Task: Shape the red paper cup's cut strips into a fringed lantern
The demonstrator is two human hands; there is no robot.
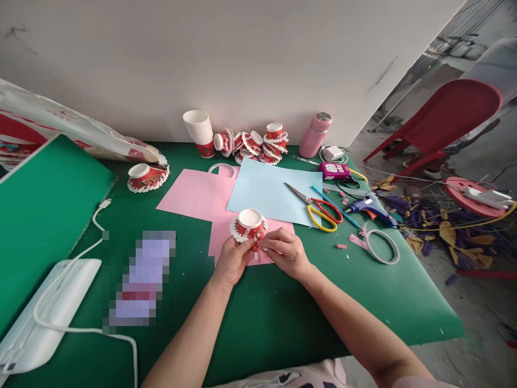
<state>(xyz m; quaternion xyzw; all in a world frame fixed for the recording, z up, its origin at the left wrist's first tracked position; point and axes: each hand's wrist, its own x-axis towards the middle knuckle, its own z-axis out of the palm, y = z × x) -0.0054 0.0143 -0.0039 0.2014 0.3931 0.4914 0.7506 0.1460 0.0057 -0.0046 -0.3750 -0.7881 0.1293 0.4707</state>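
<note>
L grip, R grip on fringed ppr cup

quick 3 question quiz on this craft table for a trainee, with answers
1. True or false: the light blue paper partly covers pink paper.
2. What does the left hand hold?
a) pink bottle
b) fringed paper cup
c) hot glue gun
3. What colours are the two handle loops of the scissors?

Key: 1 true; 2 b; 3 red and yellow.
</note>
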